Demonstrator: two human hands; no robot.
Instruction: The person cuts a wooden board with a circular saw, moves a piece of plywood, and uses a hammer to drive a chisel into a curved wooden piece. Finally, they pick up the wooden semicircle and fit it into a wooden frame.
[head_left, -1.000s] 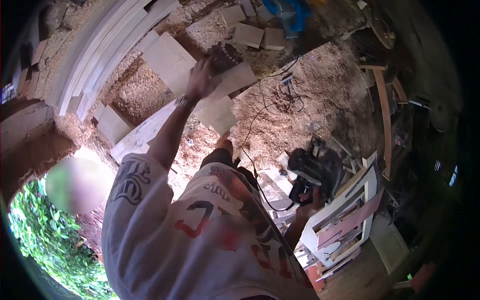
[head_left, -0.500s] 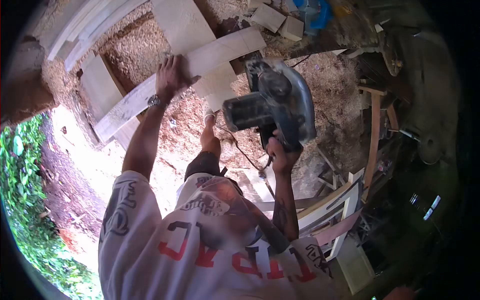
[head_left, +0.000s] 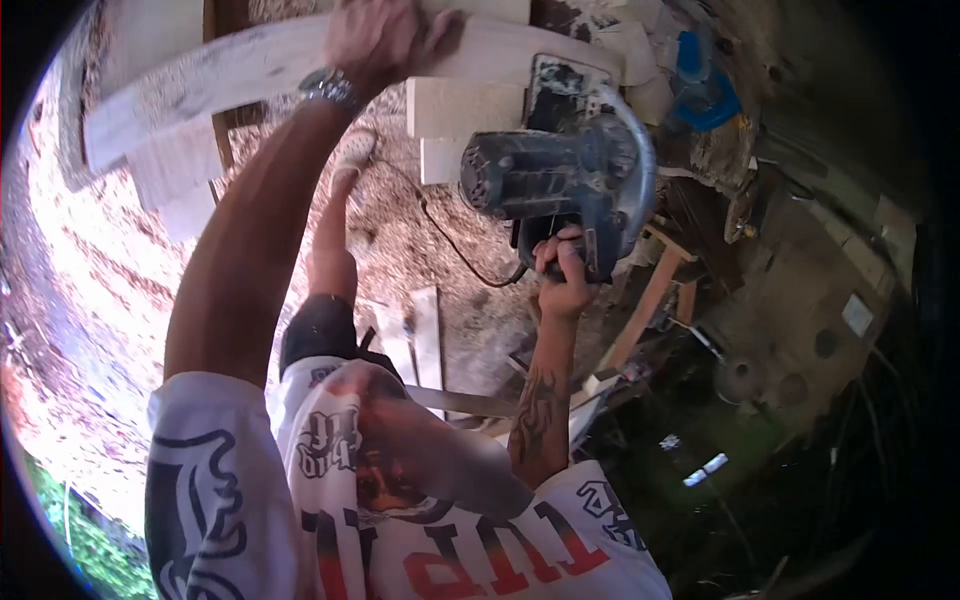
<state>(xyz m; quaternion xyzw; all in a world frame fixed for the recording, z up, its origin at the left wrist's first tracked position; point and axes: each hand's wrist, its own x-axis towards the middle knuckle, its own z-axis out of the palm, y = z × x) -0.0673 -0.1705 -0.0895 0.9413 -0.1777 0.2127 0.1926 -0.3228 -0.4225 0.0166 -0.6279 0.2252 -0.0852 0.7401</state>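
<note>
A long pale board [head_left: 230, 75] runs across the top of the view, over other wood pieces. My left hand [head_left: 380, 38], with a watch at the wrist, lies on the board, thumb spread to the right. My right hand [head_left: 565, 270] is wrapped round the handle of a dark circular saw [head_left: 540, 170]. The saw's base plate [head_left: 570, 85] is at the board's right end; whether the blade touches the wood is hidden. A cord [head_left: 450, 245] curves from the saw toward the left.
Short wood blocks [head_left: 465, 108] lie below the board. A blue object [head_left: 705, 100] is at the upper right. Sawdust covers the ground around my foot [head_left: 355, 155]. Wooden frame pieces [head_left: 650, 300] stand at the right, and greenery [head_left: 90, 545] shows at lower left.
The saw has come up to the board's right end, its base plate now meeting the wood in view. The camera view has shifted, with the board and my left hand higher in the frame.
</note>
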